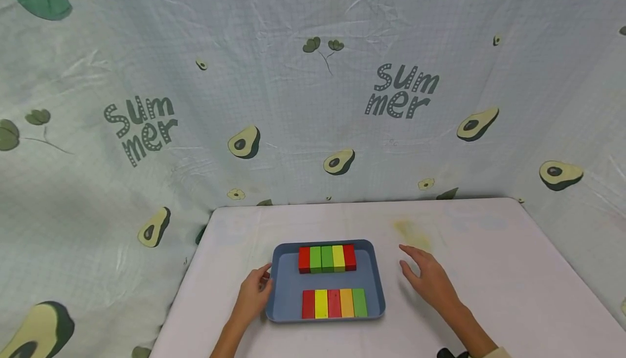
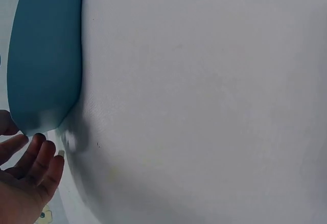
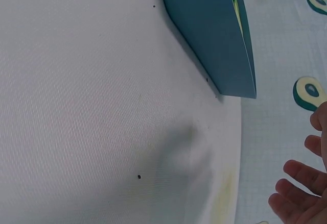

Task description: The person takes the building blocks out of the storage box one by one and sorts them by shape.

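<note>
A blue tray (image 1: pixel 327 279) sits at the middle of the white table (image 1: pixel 489 293). It holds two rows of coloured blocks: a back row (image 1: pixel 327 258) of red, green, yellow and red, and a front row (image 1: pixel 334 303) of red, yellow, orange and green. My left hand (image 1: pixel 261 282) rests at the tray's left rim with relaxed fingers. In the left wrist view the left hand (image 2: pixel 30 168) lies right beside the tray's corner (image 2: pixel 46 55). My right hand (image 1: pixel 423 276) hovers with spread fingers a little right of the tray, holding nothing. The right wrist view shows the right hand's fingers (image 3: pixel 301 193) apart from the tray (image 3: pixel 209 35).
A pale cloth printed with avocados and the word "Summer" (image 1: pixel 401 92) hangs behind and beside the table. A yellowish stain (image 1: pixel 413 233) marks the tabletop behind my right hand. The table's left edge (image 1: pixel 186 287) runs close to my left hand.
</note>
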Available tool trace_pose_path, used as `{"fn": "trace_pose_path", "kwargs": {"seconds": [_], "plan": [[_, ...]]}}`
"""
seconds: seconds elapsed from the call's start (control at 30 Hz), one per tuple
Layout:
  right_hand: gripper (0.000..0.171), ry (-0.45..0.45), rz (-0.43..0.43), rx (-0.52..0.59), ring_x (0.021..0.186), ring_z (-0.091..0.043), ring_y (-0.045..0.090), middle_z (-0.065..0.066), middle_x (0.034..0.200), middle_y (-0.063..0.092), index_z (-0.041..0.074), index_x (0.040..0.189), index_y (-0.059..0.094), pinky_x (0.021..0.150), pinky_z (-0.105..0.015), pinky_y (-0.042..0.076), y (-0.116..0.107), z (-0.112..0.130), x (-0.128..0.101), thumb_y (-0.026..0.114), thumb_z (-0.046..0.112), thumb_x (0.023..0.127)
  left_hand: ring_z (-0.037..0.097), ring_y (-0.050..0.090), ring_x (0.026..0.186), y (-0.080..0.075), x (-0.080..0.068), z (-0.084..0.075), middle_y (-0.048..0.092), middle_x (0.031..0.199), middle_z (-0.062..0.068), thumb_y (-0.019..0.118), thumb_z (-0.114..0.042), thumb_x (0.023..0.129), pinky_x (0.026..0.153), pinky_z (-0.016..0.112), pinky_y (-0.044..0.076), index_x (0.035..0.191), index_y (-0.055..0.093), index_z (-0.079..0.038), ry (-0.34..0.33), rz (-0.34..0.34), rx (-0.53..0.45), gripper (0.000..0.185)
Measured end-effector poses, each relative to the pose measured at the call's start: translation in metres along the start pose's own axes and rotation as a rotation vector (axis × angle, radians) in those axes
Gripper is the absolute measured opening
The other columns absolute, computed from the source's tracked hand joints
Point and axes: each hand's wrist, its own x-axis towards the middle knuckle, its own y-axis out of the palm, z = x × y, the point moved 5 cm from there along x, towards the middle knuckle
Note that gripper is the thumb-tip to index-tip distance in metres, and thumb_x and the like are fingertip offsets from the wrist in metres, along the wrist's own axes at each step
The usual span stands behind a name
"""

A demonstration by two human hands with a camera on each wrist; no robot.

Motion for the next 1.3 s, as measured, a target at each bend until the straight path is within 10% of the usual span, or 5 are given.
{"fn": "trace_pose_path", "kwargs": {"seconds": [0.93,1.3], "plan": [[0.049,0.041,0.055,-0.014,0.116,-0.033,0.051,-0.015,0.126,0.057,0.006,0.128,0.057,0.09,-0.049,0.043,0.008,0.003,0.002,0.071,0.018,0.083,0.032,0.064,0.094,0.002,0.0,0.009,0.06,0.11,0.025,0.059,0.001,0.087,0.062,0.03,0.052,0.132,0.05,0.004,-0.254,0.175,-0.297,0.046],[0.052,0.013,0.079,-0.008,0.115,-0.034,0.052,-0.017,0.127,0.056,0.004,0.129,0.056,0.09,-0.05,0.042,-0.002,0.005,0.011,0.073,0.017,0.082,0.031,0.064,0.09,0.002,0.0,0.009,0.06,0.107,0.027,0.055,0.002,0.086,0.061,0.032,0.052,0.132,0.049,0.006,-0.229,0.163,-0.28,0.047]]}}
